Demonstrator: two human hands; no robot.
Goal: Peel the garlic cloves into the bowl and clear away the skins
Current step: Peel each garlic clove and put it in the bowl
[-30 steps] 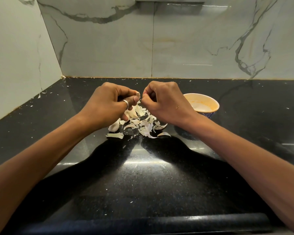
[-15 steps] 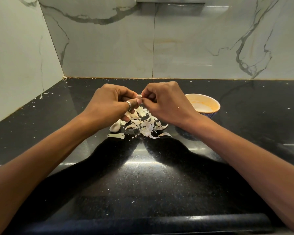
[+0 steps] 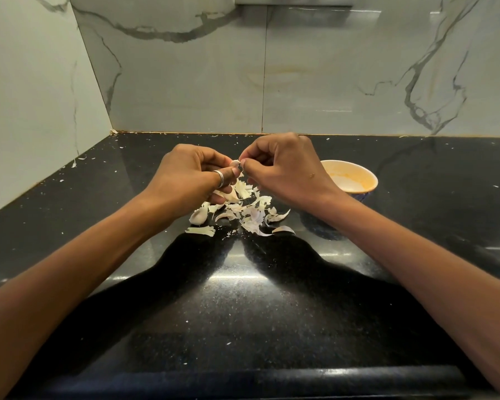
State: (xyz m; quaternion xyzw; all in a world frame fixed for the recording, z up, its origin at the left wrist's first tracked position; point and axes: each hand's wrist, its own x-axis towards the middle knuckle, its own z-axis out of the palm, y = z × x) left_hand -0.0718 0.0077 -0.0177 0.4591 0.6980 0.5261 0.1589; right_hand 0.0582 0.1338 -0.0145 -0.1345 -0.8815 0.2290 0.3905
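My left hand (image 3: 189, 176), with a ring on the thumb, grips a small garlic clove (image 3: 235, 163) above the black counter. My right hand (image 3: 283, 167) meets it from the right, its thumb and forefinger pinching the skin at the clove's tip. Below both hands lies a loose pile of pale garlic skins (image 3: 247, 212). One whole clove (image 3: 198, 217) rests at the pile's left edge. A small bowl (image 3: 361, 172) with an orange inside stands right of my right hand, partly hidden by the wrist.
The black stone counter (image 3: 243, 298) runs to a marble wall at the back and on the left. Small white flecks of skin are scattered over it. A rounded dark front edge (image 3: 243, 379) crosses the bottom.
Both hands stay together over the pile; the right hand's fingers have closed in on the clove's tip and both hands have lifted slightly.
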